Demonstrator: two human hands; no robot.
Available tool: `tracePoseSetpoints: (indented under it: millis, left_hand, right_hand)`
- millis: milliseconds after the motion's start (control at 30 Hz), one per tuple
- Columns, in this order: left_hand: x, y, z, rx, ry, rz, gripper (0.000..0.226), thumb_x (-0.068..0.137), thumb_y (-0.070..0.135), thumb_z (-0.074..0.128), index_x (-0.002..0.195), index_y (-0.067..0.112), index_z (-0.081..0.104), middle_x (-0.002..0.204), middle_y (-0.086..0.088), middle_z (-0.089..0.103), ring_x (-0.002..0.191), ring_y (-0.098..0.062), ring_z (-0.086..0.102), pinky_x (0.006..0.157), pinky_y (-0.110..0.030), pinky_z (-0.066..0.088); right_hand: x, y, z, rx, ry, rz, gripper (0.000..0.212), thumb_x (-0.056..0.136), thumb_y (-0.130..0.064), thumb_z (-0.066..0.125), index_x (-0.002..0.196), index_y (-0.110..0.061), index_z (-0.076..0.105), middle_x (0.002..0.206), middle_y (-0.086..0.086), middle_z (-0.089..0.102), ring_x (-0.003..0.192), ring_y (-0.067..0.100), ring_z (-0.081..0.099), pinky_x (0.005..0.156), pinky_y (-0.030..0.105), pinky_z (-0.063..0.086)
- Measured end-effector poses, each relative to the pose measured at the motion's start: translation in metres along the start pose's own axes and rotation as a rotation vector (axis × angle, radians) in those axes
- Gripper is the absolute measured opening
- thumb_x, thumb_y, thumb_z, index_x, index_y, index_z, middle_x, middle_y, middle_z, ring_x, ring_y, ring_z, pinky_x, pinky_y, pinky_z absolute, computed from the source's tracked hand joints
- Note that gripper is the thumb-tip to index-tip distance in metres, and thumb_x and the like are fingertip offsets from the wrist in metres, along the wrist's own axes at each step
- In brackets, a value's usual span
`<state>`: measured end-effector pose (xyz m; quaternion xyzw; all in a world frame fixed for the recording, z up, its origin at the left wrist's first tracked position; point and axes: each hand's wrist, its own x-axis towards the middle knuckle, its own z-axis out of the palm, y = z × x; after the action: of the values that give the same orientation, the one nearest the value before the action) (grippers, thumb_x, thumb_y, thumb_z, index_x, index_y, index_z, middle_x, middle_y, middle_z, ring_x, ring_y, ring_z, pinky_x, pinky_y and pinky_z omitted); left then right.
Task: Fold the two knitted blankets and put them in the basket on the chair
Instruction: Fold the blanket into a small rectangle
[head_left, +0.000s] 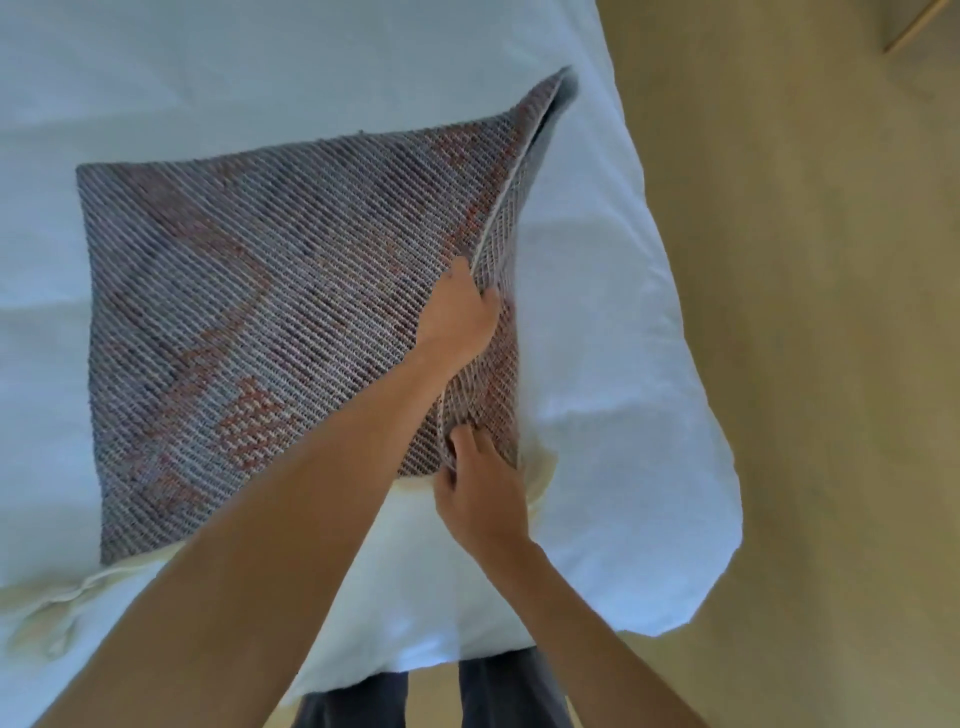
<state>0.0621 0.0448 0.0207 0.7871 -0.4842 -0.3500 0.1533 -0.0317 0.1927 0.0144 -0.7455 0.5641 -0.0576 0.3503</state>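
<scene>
Nearest the camera, the right hand (480, 493) is pinched on the near corner of the knitted blanket (270, 322); just beyond it, the left hand (457, 322) grips the lifted edge. Folding is judged underway on the white bed (623, 364); that edge must next be carried leftward across.

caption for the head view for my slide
Both hands, left and right, lift the right edge of a knitted blanket on a white bed.
</scene>
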Motion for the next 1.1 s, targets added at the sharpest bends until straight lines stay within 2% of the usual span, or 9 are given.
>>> tracePoseSetpoints:
  millis: [133,300,433,600,700,767,867,967,1100]
  left_hand:
    - [-0.003,-0.046,-0.041,-0.06,0.035,-0.081,0.028,0.101,0.015,0.036,0.126,0.004,0.038,0.071,-0.001,0.045,0.049,-0.012,0.041,0.039,-0.024,0.031]
    - [-0.011,-0.112,-0.088,-0.133,0.095,-0.18,0.026,0.101,0.016,0.037,0.125,0.006,0.039,0.072,-0.002,0.047,0.051,-0.012,0.043,0.04,-0.025,0.037]
    - [-0.015,-0.172,-0.125,-0.184,0.146,-0.252,0.03,0.101,0.016,0.037,0.127,0.001,0.039,0.069,0.0,0.045,0.048,-0.011,0.041,0.039,-0.023,0.033]
    - [-0.023,-0.249,-0.163,-0.188,0.174,-0.308,0.015,0.101,0.019,0.038,0.108,0.006,0.043,0.073,-0.004,0.048,0.053,-0.013,0.045,0.043,-0.026,0.037]
    - [-0.026,-0.292,-0.182,-0.189,0.209,-0.327,0.019,0.101,0.018,0.039,0.111,0.004,0.047,0.073,0.0,0.047,0.057,-0.013,0.047,0.046,-0.027,0.036]
    - [-0.028,-0.318,-0.194,-0.185,0.226,-0.344,0.02,0.1,0.017,0.039,0.113,0.004,0.048,0.082,-0.003,0.055,0.063,-0.016,0.05,0.057,-0.028,0.042]
    - [-0.03,-0.349,-0.207,-0.215,0.217,-0.391,0.027,0.099,0.016,0.038,0.121,0.004,0.048,0.11,-0.017,0.059,0.081,-0.023,0.051,0.074,-0.031,0.042]
    - [-0.031,-0.37,-0.215,-0.244,0.155,-0.42,0.033,0.099,0.017,0.038,0.129,0.006,0.046,0.12,-0.018,0.058,0.089,-0.026,0.054,0.077,-0.031,0.042]
    - [-0.029,-0.38,-0.216,-0.265,0.094,-0.412,0.034,0.099,0.018,0.039,0.13,0.006,0.046,0.122,-0.018,0.057,0.102,-0.032,0.057,0.078,-0.029,0.04]
  right_hand:
    - [-0.005,-0.043,0.031,0.045,-0.041,-0.016,0.02,0.088,-0.016,0.047,0.107,-0.011,0.047,0.094,0.006,0.055,0.077,0.023,0.059,0.059,0.034,0.046]
    - [-0.006,-0.095,0.07,0.054,-0.109,-0.023,0.02,0.091,-0.019,0.047,0.109,-0.01,0.045,0.095,0.006,0.056,0.081,0.023,0.059,0.061,0.031,0.043]
    - [-0.005,-0.137,0.106,0.053,-0.154,-0.048,0.022,0.092,-0.019,0.046,0.112,-0.01,0.044,0.096,0.005,0.057,0.082,0.02,0.058,0.063,0.026,0.036]
    - [-0.006,-0.193,0.16,0.035,-0.221,-0.058,0.026,0.093,-0.022,0.044,0.117,-0.013,0.043,0.104,0.004,0.057,0.088,0.021,0.061,0.068,0.03,0.045]
    - [-0.007,-0.22,0.194,0.034,-0.249,-0.068,0.028,0.092,-0.022,0.045,0.118,-0.012,0.044,0.104,0.005,0.058,0.087,0.021,0.061,0.067,0.029,0.045]
    - [-0.007,-0.237,0.213,0.036,-0.265,-0.07,0.028,0.092,-0.022,0.045,0.119,-0.013,0.043,0.104,0.005,0.058,0.089,0.02,0.06,0.068,0.028,0.044]
    - [-0.006,-0.256,0.235,0.036,-0.299,-0.047,0.028,0.092,-0.021,0.044,0.119,-0.013,0.043,0.105,0.005,0.058,0.091,0.02,0.06,0.074,0.033,0.051]
    - [-0.007,-0.268,0.252,0.019,-0.307,-0.019,0.022,0.091,-0.02,0.045,0.112,-0.013,0.043,0.102,0.006,0.058,0.088,0.022,0.061,0.069,0.034,0.049]
    - [-0.005,-0.271,0.261,-0.002,-0.328,0.024,0.02,0.092,-0.02,0.044,0.111,-0.014,0.042,0.1,0.005,0.057,0.087,0.023,0.06,0.063,0.028,0.04]
